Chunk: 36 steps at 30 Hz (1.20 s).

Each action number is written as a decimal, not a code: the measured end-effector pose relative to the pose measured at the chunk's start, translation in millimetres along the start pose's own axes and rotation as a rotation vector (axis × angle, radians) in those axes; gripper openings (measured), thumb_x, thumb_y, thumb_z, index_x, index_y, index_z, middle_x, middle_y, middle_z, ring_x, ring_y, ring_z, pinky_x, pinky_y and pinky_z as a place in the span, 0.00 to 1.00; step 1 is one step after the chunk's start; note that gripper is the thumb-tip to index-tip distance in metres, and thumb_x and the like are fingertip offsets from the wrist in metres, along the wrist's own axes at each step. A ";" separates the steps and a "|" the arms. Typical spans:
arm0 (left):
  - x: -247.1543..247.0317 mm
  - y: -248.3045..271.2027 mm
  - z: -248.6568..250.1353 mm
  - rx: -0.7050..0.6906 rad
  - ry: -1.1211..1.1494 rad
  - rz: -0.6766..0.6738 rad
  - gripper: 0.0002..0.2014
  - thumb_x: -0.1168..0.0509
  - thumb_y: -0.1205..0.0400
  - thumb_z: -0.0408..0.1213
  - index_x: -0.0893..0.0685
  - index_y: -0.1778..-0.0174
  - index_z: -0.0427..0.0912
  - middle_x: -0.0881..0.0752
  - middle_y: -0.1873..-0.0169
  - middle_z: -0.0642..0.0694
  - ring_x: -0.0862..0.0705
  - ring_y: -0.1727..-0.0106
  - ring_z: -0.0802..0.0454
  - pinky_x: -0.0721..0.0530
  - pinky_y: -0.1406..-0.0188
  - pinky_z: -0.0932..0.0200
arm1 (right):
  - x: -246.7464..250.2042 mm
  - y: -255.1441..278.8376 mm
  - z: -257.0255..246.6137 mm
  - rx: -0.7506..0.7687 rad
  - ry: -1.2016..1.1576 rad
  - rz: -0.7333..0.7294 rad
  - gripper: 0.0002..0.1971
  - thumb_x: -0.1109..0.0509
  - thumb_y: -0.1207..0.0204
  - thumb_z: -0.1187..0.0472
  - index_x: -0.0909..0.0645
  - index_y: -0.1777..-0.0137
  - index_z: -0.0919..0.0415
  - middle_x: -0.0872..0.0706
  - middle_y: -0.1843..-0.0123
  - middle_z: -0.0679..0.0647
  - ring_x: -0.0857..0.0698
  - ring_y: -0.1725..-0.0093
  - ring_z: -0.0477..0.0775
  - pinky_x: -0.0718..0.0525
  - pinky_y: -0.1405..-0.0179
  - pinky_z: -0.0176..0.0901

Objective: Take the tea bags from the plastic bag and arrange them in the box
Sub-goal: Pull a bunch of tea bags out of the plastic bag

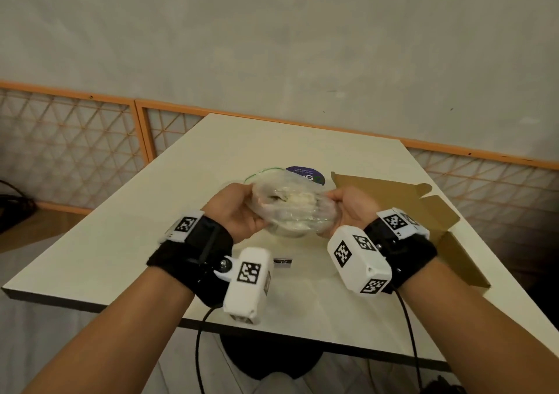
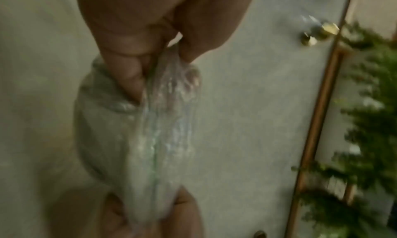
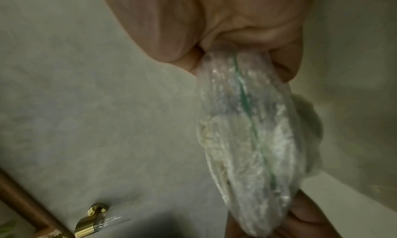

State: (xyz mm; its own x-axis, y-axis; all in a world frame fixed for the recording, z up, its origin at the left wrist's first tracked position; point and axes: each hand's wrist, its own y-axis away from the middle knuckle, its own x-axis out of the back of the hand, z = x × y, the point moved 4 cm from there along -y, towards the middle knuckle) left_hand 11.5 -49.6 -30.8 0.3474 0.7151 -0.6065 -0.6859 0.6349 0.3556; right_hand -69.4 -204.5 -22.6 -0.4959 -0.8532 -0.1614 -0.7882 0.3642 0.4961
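Note:
A clear plastic zip bag (image 1: 290, 206) with pale tea bags inside is held above the middle of the table. My left hand (image 1: 239, 209) pinches its left end, and my right hand (image 1: 344, 209) pinches its right end. In the left wrist view the bag (image 2: 154, 136) is stretched away from my left hand (image 2: 163, 48), blurred. The right wrist view shows the bag (image 3: 247, 131) with its green zip line, gripped by my right hand (image 3: 236, 42). The flat open brown cardboard box (image 1: 423, 212) lies at the right, behind my right wrist.
A round purple lid or label (image 1: 305, 174) lies on the white table (image 1: 121, 242) just behind the bag. A small dark strip (image 1: 282, 262) lies near my left wrist. An orange-framed lattice fence (image 1: 75, 139) runs behind the table.

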 end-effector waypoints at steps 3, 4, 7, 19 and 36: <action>-10.9 11.1 -4.3 0.016 -0.038 -0.148 0.13 0.42 0.18 0.38 0.16 0.47 0.35 0.12 0.60 0.41 0.12 0.66 0.46 0.14 0.73 0.59 | 10.5 2.7 -7.4 0.031 0.018 0.065 0.11 0.44 0.19 0.62 0.21 0.51 0.65 0.12 0.61 0.59 0.13 0.70 0.56 0.14 0.72 0.42; -13.1 12.4 -4.9 -0.007 -0.094 -0.157 0.12 0.40 0.19 0.37 0.16 0.47 0.35 0.13 0.58 0.41 0.13 0.65 0.47 0.14 0.72 0.60 | 13.3 4.0 -9.4 0.039 -0.010 0.048 0.13 0.42 0.20 0.59 0.20 0.46 0.65 0.12 0.53 0.60 0.12 0.61 0.58 0.13 0.60 0.47; -14.6 10.5 -2.7 -0.198 -0.331 0.004 0.08 0.34 0.20 0.33 0.16 0.46 0.36 0.13 0.53 0.42 0.14 0.55 0.48 0.15 0.68 0.60 | 15.4 11.1 -13.7 0.025 -0.156 -0.132 0.23 0.36 0.25 0.45 0.17 0.40 0.63 0.13 0.42 0.61 0.15 0.43 0.63 0.20 0.40 0.54; -9.4 15.9 -12.9 -0.084 -0.279 -0.131 0.23 0.30 0.25 0.45 0.18 0.35 0.41 0.15 0.39 0.41 0.15 0.40 0.44 0.10 0.53 0.50 | 28.5 24.4 -30.9 0.268 0.327 0.198 0.07 0.33 0.26 0.53 0.20 0.56 0.56 0.15 0.55 0.54 0.17 0.51 0.55 0.18 0.48 0.49; -12.7 18.6 -22.9 -0.046 -0.228 -0.177 0.22 0.24 0.29 0.45 0.16 0.39 0.49 0.20 0.35 0.39 0.16 0.40 0.37 0.13 0.44 0.45 | 4.3 3.0 -10.0 0.091 -0.115 0.091 0.27 0.37 0.24 0.39 0.19 0.36 0.60 0.13 0.41 0.65 0.14 0.43 0.68 0.17 0.43 0.64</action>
State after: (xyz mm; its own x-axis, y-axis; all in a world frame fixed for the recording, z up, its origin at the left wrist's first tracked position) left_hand -20.3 -53.6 -32.8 0.5952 0.6453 -0.4788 -0.6284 0.7452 0.2232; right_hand -70.2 -210.8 -13.3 -0.6015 -0.7683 -0.2186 -0.7650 0.4753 0.4346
